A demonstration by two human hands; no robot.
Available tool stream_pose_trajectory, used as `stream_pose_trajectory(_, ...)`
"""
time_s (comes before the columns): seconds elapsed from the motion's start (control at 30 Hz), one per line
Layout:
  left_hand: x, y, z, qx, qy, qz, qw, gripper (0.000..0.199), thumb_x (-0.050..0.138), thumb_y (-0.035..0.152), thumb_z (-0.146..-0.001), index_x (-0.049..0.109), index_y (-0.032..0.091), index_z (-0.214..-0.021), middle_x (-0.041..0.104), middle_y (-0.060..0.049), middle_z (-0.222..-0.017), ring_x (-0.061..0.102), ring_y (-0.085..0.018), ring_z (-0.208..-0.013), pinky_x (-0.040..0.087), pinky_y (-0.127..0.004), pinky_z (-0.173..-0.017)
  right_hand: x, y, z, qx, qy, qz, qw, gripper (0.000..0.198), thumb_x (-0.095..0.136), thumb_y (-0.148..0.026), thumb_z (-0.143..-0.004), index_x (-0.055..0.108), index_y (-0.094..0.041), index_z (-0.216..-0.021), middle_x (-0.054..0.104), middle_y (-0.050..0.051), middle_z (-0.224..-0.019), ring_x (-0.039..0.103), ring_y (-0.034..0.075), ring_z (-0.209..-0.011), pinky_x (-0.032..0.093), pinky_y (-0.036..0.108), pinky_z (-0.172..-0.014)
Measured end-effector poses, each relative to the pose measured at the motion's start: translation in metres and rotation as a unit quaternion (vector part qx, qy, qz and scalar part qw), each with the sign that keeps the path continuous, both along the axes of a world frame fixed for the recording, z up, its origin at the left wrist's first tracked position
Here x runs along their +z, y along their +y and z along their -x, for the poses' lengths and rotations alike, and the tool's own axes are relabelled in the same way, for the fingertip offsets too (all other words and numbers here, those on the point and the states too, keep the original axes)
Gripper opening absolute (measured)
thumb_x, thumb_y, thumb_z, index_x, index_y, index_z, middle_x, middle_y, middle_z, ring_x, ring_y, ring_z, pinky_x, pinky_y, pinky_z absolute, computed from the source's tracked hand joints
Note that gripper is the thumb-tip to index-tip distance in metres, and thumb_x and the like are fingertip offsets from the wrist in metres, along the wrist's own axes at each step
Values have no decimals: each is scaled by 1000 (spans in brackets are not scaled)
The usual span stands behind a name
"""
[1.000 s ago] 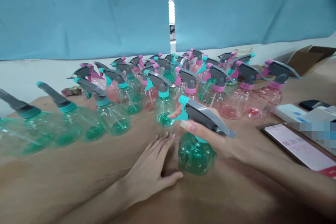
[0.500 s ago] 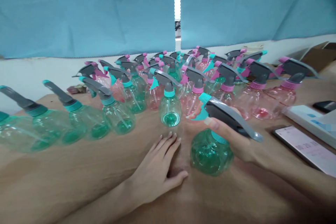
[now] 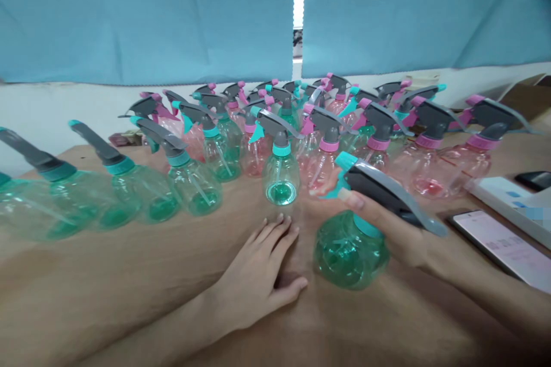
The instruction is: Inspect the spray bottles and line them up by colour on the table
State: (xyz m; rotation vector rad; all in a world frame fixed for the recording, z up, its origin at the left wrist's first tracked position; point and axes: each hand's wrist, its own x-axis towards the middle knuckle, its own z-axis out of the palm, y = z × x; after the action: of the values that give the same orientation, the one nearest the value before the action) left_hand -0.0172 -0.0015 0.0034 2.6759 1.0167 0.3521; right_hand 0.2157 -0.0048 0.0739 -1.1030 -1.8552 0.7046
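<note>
My right hand (image 3: 387, 226) is wrapped round the neck and trigger head of a green spray bottle (image 3: 350, 255), its thumb along the near side. The bottle has a teal collar and a grey head with a teal nozzle pointing left, and it tilts slightly. My left hand (image 3: 262, 269) lies flat on the wooden table (image 3: 142, 281), fingers stretched forward, holding nothing. Just beyond its fingertips stands another green spray bottle (image 3: 281, 178), upright. Whether the held bottle's base touches the table I cannot tell.
A row of green spray bottles (image 3: 196, 189) runs along the left. Several pink spray bottles (image 3: 462, 163) and green ones crowd the back and right. A phone (image 3: 503, 246), a white box (image 3: 516, 200) and a dark object (image 3: 536, 178) lie at the right. Blue curtains (image 3: 150, 17) hang behind.
The view has shifted slightly. My right hand and the held spray bottle appear a little farther right, the bottle slightly more tilted. My left hand stays flat in place.
</note>
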Motion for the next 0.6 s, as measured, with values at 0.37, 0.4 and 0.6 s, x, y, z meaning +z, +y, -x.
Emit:
stream_pose_trajectory(0.37, -2, 0, 0, 10, -6, 3, 1000, 64, 58, 47, -88, 40, 18, -141, 39, -14, -147, 34, -32, -136, 29, -51, -109, -2, 0, 6, -17, 73, 39, 996, 18, 57, -35, -86, 63, -28, -101, 62, -1, -76, 56, 16, -64, 44, 30, -58)
stream_pose_trajectory(0.4, -2, 0, 0, 8, -1, -1, 1000, 64, 58, 47, -88, 39, 16, -141, 38, -14, -148, 33, -32, -136, 28, -51, -110, -2, 1, 6, -19, 74, 38, 996, 18, 58, -34, -86, 63, -27, -102, 61, -1, -75, 55, 16, -63, 44, 29, -57)
stream_pose_trajectory(0.6, 0, 0, -1, 0, 48, -14, 999, 65, 52, 50, -91, 36, 12, -142, 35, -15, -149, 30, -30, -138, 28, -48, -110, 0, -1, 6, -15, 82, 26, 996, 24, 57, -40, -86, 63, -24, -102, 68, 1, -88, 61, 17, -73, 47, 30, -65)
